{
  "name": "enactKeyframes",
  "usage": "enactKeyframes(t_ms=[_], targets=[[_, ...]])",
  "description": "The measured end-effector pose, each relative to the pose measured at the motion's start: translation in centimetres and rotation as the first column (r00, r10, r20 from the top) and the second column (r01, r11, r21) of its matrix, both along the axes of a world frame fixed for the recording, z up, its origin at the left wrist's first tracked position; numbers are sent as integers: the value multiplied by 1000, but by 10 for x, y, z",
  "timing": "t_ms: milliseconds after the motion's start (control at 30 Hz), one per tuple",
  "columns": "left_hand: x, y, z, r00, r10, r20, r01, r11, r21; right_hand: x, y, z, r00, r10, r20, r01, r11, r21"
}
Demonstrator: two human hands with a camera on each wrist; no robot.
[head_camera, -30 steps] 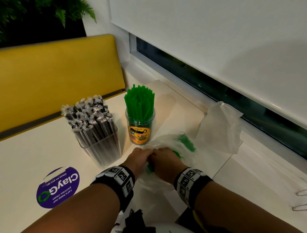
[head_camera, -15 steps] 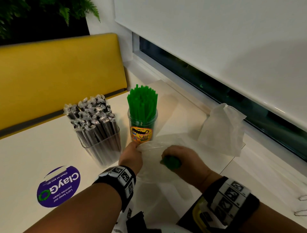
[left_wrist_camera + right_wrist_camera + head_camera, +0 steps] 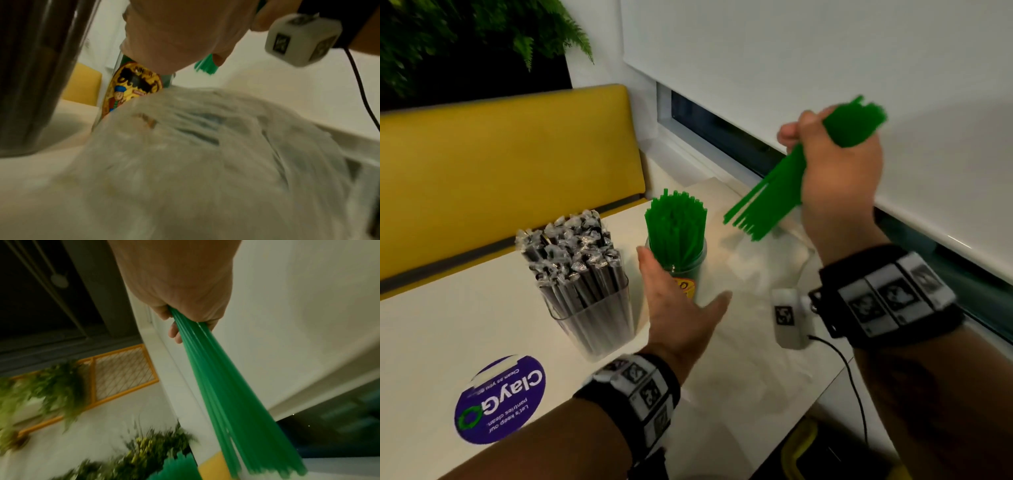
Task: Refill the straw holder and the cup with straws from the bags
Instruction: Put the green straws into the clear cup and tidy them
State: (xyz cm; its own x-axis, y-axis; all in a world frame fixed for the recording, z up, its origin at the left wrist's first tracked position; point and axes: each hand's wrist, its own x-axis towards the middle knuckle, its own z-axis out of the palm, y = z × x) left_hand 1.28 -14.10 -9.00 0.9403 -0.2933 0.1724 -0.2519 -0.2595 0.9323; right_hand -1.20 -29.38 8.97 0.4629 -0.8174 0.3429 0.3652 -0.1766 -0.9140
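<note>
Clearly the risk sits with the loose bundle of thin green plastic straws that the right hand grips in a fist at the upper right of the head view, tilted so the lower ends fan apart toward the middle of the frame. The clear plastic cup with a yellow cartoon label, at the centre of the frame, already looks packed with upright green straws — so splayed tips could catch on those tops or the rim, and some would likely skid off onto the pale table. The left hand is spread wide, fingers straight, holding nothing, just in front of the cup; whether it touches the cup I cannot tell, and if it does not steady it, a hard push from above may tip the cup. The clear square holder of black wrapped straws stands just left of the cup, close enough to be knocked. The crumpled translucent plastic bag lies on the table beneath the left wrist, at the lower centre — slippery footing if the cup slides.
</note>
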Motion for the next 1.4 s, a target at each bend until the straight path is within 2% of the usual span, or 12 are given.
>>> enactKeyframes(t_ms=[100, 200, 267, 367, 400, 533, 800, 900, 967, 1100, 1233, 1400], targets=[[24, -18, 28, 983, 127, -134, -137, 988, -66, 35, 19, -9, 977, -2, -214, -50, 970, -236], [47, -26, 35, 980, 147, -137, -162, 981, -110, 62, 41, -14, 944, 90, -318, -188, 937, -294], [57, -27, 33, 979, 144, -142, -161, 980, -119, 77, 48, -11, 942, 147, -302, -226, 942, -247], [67, -24, 34, 964, 111, -241, -164, 963, -212, 92, 48, -5, 948, 214, -237, -242, 966, -94], [69, -22, 33, 968, 94, -233, -148, 962, -228, 96, 46, -5, 951, 232, -206, -246, 968, -47], [65, -12, 28, 995, 73, -63, -78, 993, -87, 105, 39, -10, 953, 281, -112, -267, 955, 126], [65, -15, 24, 990, 138, -42, -141, 986, -86, 107, 28, -10, 950, 308, 44, -304, 888, 346], [64, -20, 18, 987, 148, -61, -156, 975, -160, 102, 27, -20, 933, 348, 94, -356, 846, 398], [62, -23, 16, 981, 187, -51, -193, 969, -155, 96, 23, -33, 910, 413, 31, -386, 819, 425], [63, -26, 12, 981, 189, -32, -192, 974, -122, 85, 25, -67, 801, 587, -119, -495, 761, 419], [65, -26, 11, 983, 184, -20, -185, 979, -89, 81, 29, -88, 810, 559, -174, -480, 805, 350], [65, -24, 9, 985, 170, -12, -170, 981, -93, 77, 28, -94, 789, 559, -254, -510, 827, 236]])
